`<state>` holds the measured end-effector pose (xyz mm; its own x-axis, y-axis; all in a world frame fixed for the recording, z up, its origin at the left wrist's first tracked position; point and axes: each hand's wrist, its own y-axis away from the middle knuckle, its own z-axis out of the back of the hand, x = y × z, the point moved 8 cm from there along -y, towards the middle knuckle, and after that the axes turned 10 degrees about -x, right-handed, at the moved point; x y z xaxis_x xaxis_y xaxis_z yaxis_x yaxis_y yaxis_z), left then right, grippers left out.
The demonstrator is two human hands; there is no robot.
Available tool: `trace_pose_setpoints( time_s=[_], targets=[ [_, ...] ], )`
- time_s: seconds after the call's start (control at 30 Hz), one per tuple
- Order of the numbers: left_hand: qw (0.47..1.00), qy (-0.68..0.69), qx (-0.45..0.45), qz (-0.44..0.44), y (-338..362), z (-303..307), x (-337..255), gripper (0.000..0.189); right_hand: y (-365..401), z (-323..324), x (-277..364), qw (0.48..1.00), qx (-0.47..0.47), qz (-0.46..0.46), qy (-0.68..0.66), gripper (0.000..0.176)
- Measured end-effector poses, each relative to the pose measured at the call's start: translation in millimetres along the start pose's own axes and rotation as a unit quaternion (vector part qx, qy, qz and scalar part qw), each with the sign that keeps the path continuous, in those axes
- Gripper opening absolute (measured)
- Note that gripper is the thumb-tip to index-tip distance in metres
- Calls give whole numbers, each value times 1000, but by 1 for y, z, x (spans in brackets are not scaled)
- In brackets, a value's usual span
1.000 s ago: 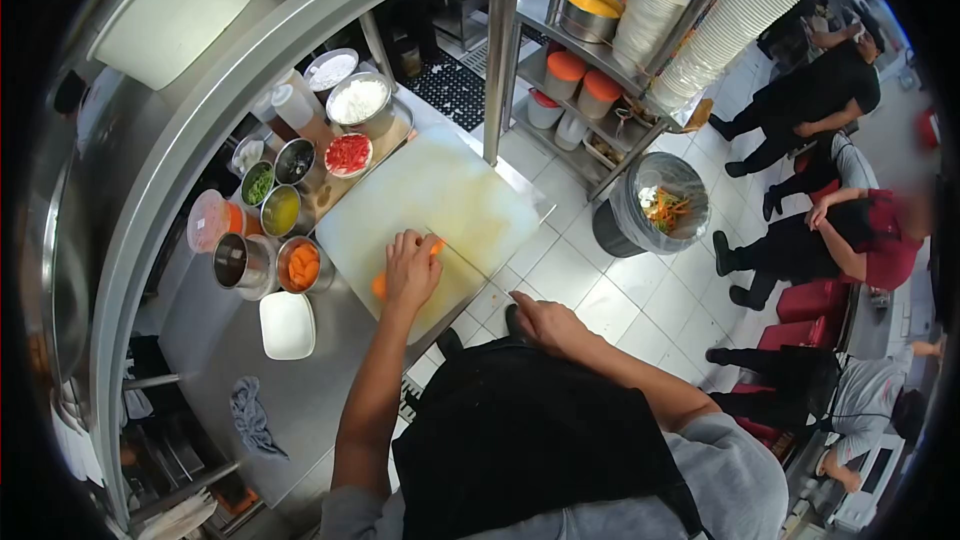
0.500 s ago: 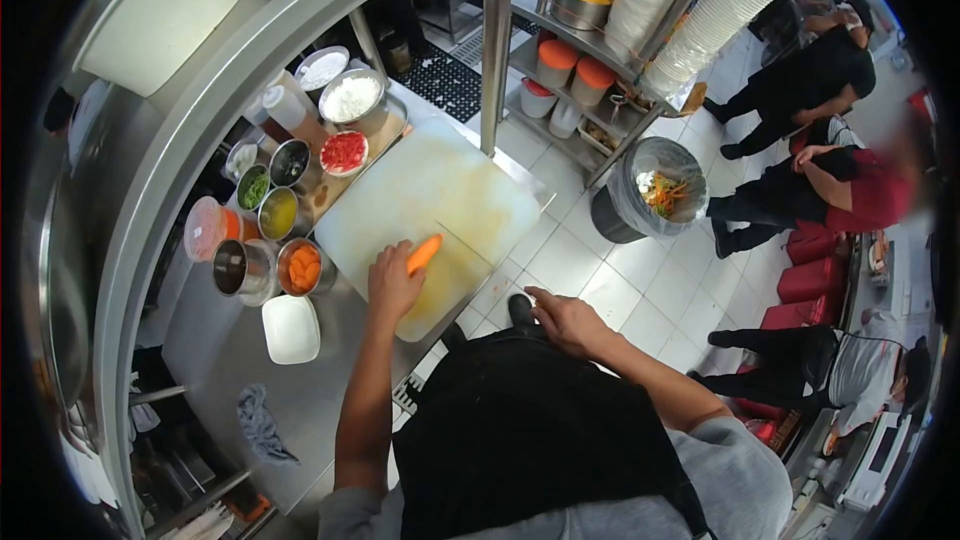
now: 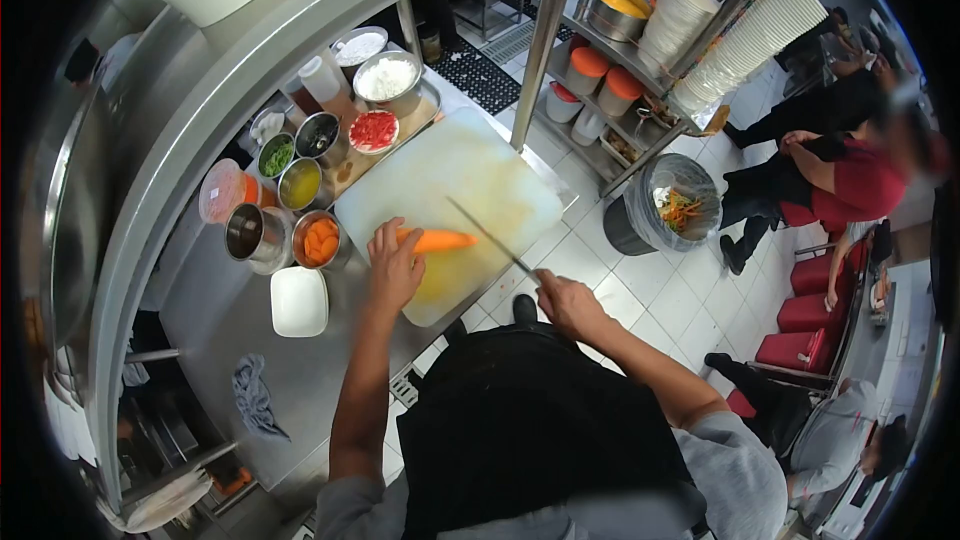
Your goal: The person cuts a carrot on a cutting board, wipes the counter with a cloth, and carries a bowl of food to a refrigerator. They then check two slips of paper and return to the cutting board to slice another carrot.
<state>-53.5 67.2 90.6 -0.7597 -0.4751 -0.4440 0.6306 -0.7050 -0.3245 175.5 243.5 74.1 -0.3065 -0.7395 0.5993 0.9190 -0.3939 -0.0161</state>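
Observation:
On the white, yellow-stained cutting board [image 3: 430, 175] lies a peeled carrot [image 3: 447, 241]. My left hand [image 3: 396, 268] has its fingers closed over the carrot's left end. A knife [image 3: 492, 238] is gripped by its handle in my right hand [image 3: 572, 306], at the board's near right edge. Its thin blade slants up and left over the board, close to the carrot's right tip. Left of the board, a steel container [image 3: 335, 258] holds orange carrot pieces [image 3: 319, 241]. Just below it stands a white square dish [image 3: 299, 302].
Steel containers of chopped food, a bowl of white powder [image 3: 388, 77] and a red-filled tub [image 3: 374, 131] line the board's left side. A lined trash bin [image 3: 640, 205] and a shelf rack [image 3: 590, 35] stand beyond. A grey cloth [image 3: 256, 395] lies on the counter. Several people are at right.
The carrot has turned from slanting upward to lying nearly level, still under my left hand. My right hand has risen slightly, and the knife blade shows more clearly over the board.

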Motion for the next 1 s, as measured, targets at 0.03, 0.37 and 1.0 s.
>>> trace_pose_setpoints(
  time_s=[0.03, 0.37, 1.0],
  targets=[
    [1000, -7, -29, -5, 6, -3, 1, 41, -3, -4, -6, 1000, 4, 1, 0, 37],
    [992, -61, -105, -27, 4, -5, -16, 30, -24, -8, -2, 997, 57, -3, 58, 26],
    [984, -87, -153, -7, 0, -21, -27, 14, -25, -7, 31, 988, 99, 67, 95, 24]
  ],
)
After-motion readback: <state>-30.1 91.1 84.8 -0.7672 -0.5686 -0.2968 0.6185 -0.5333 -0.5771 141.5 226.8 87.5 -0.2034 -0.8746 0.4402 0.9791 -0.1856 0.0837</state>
